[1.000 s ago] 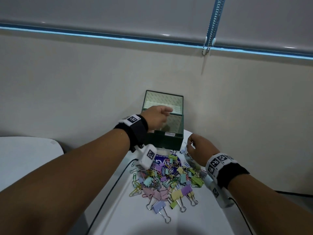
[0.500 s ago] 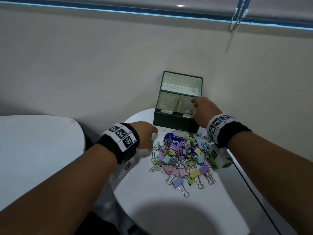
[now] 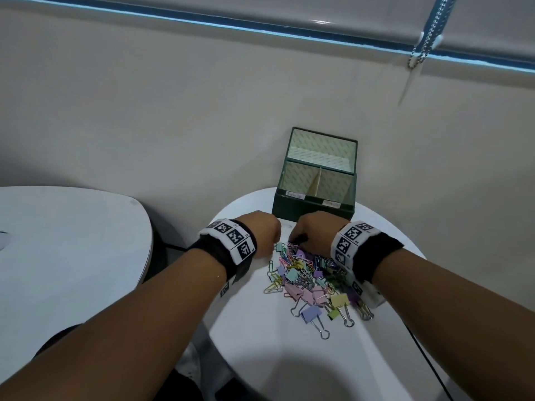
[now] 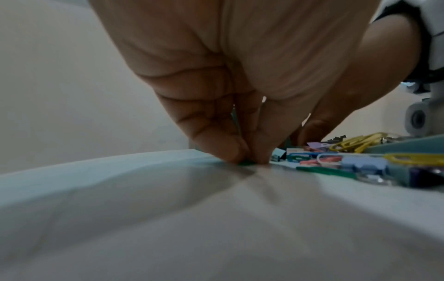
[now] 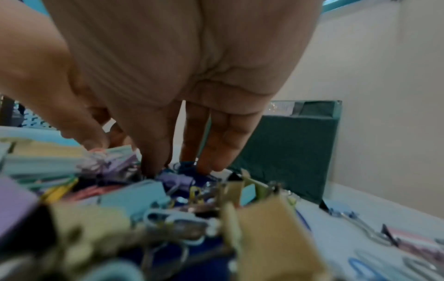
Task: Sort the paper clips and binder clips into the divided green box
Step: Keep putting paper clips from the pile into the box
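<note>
The divided green box stands open at the table's far edge, its lid up against the wall. A heap of pastel binder clips and coloured paper clips lies in front of it. My left hand is down at the heap's far left edge; in the left wrist view its thumb and finger pinch a small green clip against the table. My right hand is at the heap's far edge. Its fingers point straight down and touch the clips, the thumb resting on a teal one.
The round white table has bare surface in front of the heap. A second white table sits to the left across a gap. The wall rises right behind the box. A black cable trails off the right side.
My left hand came down from the box to the heap's left edge and pinched a clip. My right hand went up to the box's right compartment, then returned to the heap.
</note>
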`<state>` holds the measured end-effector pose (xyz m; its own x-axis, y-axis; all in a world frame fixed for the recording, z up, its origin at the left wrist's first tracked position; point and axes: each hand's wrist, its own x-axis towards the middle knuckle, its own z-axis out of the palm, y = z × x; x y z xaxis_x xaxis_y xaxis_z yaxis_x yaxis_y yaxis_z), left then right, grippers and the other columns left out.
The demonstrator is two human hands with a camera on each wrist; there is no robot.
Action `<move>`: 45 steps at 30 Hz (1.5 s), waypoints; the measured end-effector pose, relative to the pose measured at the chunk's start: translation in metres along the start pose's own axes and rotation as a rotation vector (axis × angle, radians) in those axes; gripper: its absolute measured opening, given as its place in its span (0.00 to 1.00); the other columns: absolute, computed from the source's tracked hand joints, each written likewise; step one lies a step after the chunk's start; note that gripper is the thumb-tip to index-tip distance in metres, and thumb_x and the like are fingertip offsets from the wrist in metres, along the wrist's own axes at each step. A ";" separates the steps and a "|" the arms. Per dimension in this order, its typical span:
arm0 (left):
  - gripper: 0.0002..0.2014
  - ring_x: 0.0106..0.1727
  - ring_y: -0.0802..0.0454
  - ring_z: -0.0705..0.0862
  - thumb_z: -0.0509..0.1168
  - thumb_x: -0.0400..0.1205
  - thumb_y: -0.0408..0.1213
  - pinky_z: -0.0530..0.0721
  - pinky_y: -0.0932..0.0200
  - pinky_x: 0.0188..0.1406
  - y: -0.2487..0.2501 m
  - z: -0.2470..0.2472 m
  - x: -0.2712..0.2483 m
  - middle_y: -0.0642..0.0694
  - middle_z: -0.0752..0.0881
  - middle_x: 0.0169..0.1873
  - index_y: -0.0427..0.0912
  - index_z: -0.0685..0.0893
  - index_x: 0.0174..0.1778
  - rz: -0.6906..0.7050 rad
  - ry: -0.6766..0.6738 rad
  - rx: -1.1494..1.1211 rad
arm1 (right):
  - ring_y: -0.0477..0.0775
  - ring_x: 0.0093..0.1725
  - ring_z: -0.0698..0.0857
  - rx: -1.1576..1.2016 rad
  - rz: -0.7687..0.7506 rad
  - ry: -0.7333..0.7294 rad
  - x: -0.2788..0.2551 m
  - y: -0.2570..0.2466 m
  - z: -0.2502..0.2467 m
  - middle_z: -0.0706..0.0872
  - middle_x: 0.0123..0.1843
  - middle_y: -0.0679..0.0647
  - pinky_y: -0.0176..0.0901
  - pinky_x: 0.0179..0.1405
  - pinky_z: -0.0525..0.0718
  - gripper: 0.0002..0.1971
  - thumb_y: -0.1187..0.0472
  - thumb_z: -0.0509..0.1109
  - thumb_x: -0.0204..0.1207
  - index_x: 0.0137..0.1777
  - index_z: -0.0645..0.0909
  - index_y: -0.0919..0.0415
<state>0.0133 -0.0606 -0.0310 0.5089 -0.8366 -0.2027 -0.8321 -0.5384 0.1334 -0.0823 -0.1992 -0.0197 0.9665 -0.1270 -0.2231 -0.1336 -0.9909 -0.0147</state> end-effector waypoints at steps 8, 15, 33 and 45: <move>0.15 0.56 0.48 0.83 0.69 0.79 0.39 0.80 0.58 0.49 -0.005 0.002 0.002 0.48 0.87 0.56 0.52 0.83 0.62 -0.003 0.111 -0.128 | 0.53 0.47 0.86 0.060 0.112 -0.010 0.005 -0.002 0.007 0.85 0.41 0.46 0.42 0.46 0.83 0.09 0.67 0.71 0.73 0.43 0.87 0.51; 0.11 0.57 0.46 0.85 0.66 0.82 0.43 0.80 0.57 0.54 -0.011 -0.001 -0.004 0.47 0.85 0.57 0.50 0.87 0.59 -0.069 0.186 -0.096 | 0.47 0.33 0.85 0.587 0.211 0.211 -0.008 0.010 -0.008 0.89 0.40 0.50 0.39 0.35 0.85 0.09 0.67 0.70 0.76 0.47 0.85 0.51; 0.21 0.58 0.49 0.83 0.70 0.82 0.41 0.76 0.62 0.52 0.009 0.004 -0.013 0.49 0.85 0.59 0.51 0.82 0.72 0.134 -0.021 -0.106 | 0.47 0.24 0.64 2.332 0.409 0.401 -0.038 0.055 -0.021 0.73 0.34 0.55 0.34 0.21 0.63 0.05 0.68 0.56 0.62 0.37 0.68 0.60; 0.08 0.51 0.49 0.85 0.62 0.82 0.34 0.82 0.59 0.50 0.007 0.004 -0.010 0.48 0.89 0.47 0.45 0.87 0.50 0.067 -0.015 -0.103 | 0.53 0.40 0.85 1.301 0.718 0.611 0.001 0.080 -0.047 0.86 0.45 0.57 0.42 0.38 0.82 0.13 0.72 0.60 0.83 0.56 0.86 0.64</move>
<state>0.0020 -0.0557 -0.0322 0.4487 -0.8701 -0.2039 -0.8366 -0.4892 0.2464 -0.0820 -0.2805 0.0251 0.5201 -0.8409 -0.1495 -0.3547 -0.0534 -0.9335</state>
